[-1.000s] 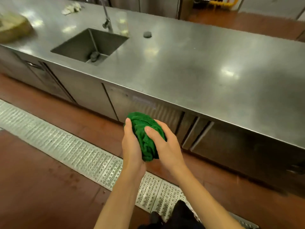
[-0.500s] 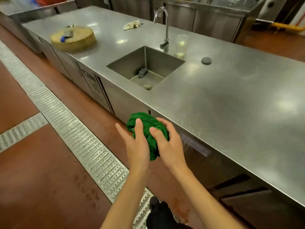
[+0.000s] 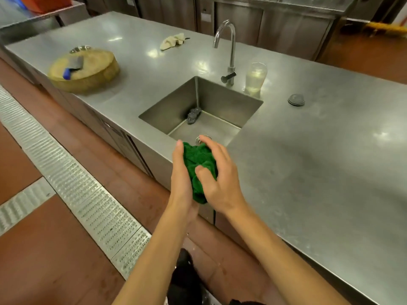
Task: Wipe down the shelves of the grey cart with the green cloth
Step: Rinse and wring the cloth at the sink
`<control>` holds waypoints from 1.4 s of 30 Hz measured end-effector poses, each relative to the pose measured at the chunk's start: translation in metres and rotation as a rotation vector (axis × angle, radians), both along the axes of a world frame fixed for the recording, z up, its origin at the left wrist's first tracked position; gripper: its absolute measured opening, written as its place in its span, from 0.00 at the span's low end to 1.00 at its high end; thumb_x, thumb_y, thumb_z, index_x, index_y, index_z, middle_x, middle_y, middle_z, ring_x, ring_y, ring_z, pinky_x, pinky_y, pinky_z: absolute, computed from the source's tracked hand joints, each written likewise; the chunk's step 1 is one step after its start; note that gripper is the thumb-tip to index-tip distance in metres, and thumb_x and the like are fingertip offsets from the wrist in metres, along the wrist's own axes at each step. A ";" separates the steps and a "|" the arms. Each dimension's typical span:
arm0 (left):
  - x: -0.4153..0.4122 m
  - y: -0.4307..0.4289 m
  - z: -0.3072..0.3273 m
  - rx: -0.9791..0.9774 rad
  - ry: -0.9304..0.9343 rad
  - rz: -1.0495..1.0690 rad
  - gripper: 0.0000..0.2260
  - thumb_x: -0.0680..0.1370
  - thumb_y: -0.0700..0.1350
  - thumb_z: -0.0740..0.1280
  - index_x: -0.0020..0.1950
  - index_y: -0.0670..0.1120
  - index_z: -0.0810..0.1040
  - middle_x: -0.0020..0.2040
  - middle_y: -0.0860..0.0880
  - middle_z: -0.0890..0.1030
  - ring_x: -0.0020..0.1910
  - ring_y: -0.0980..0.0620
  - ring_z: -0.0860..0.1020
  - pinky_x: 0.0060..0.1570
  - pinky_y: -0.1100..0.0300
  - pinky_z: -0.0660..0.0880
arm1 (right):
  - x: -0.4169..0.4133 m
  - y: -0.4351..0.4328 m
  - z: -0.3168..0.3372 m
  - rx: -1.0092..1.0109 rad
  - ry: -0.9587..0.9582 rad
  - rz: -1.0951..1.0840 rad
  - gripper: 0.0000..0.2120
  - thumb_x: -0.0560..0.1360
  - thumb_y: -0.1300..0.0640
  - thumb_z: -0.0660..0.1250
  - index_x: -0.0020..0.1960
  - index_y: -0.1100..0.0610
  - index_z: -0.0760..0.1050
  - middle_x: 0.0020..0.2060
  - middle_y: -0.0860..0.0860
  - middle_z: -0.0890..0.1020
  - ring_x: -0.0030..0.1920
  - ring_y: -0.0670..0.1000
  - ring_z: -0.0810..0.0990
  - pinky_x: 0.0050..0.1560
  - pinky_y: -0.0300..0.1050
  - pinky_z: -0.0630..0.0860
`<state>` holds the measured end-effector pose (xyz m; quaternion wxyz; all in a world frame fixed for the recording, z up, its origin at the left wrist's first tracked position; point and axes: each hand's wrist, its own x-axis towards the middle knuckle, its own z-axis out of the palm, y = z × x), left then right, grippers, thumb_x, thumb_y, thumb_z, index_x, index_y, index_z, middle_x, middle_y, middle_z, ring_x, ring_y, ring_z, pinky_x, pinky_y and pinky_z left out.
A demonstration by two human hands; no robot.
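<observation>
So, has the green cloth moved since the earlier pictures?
Yes. The green cloth, held by the left hand and right hand, has come toward the sink, now by its front edge.

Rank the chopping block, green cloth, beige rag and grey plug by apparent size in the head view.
1. chopping block
2. green cloth, bunched and nearest the camera, so its rank is unsure
3. beige rag
4. grey plug
</observation>
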<state>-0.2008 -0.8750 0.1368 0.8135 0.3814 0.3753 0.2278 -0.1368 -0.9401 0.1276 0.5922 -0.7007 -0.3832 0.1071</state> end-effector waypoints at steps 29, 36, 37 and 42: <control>0.317 0.336 -0.012 0.202 0.055 0.010 0.05 0.67 0.46 0.71 0.32 0.47 0.78 0.34 0.48 0.78 0.36 0.50 0.76 0.40 0.52 0.74 | 0.280 0.345 -0.011 0.136 0.323 -0.553 0.16 0.71 0.55 0.63 0.26 0.48 0.67 0.22 0.43 0.71 0.26 0.44 0.70 0.30 0.38 0.67; 0.331 0.339 -0.021 0.300 0.172 -0.011 0.11 0.69 0.48 0.69 0.27 0.50 0.74 0.28 0.53 0.74 0.30 0.54 0.73 0.33 0.57 0.71 | 0.304 0.349 -0.019 0.098 0.431 -0.547 0.19 0.70 0.54 0.61 0.20 0.48 0.66 0.19 0.42 0.67 0.23 0.42 0.65 0.26 0.34 0.63; 0.333 0.337 -0.023 0.295 0.183 -0.031 0.12 0.71 0.49 0.69 0.27 0.51 0.75 0.28 0.54 0.75 0.30 0.54 0.73 0.34 0.57 0.71 | 0.307 0.348 -0.022 0.073 0.442 -0.546 0.19 0.70 0.53 0.62 0.21 0.49 0.66 0.20 0.43 0.67 0.24 0.43 0.66 0.27 0.36 0.64; 0.329 0.334 -0.032 0.117 0.195 -0.093 0.15 0.76 0.54 0.68 0.51 0.43 0.83 0.43 0.47 0.84 0.45 0.48 0.84 0.46 0.51 0.81 | 0.301 0.335 -0.036 -0.011 0.445 -0.485 0.11 0.71 0.41 0.67 0.44 0.48 0.80 0.39 0.40 0.82 0.41 0.37 0.80 0.40 0.31 0.76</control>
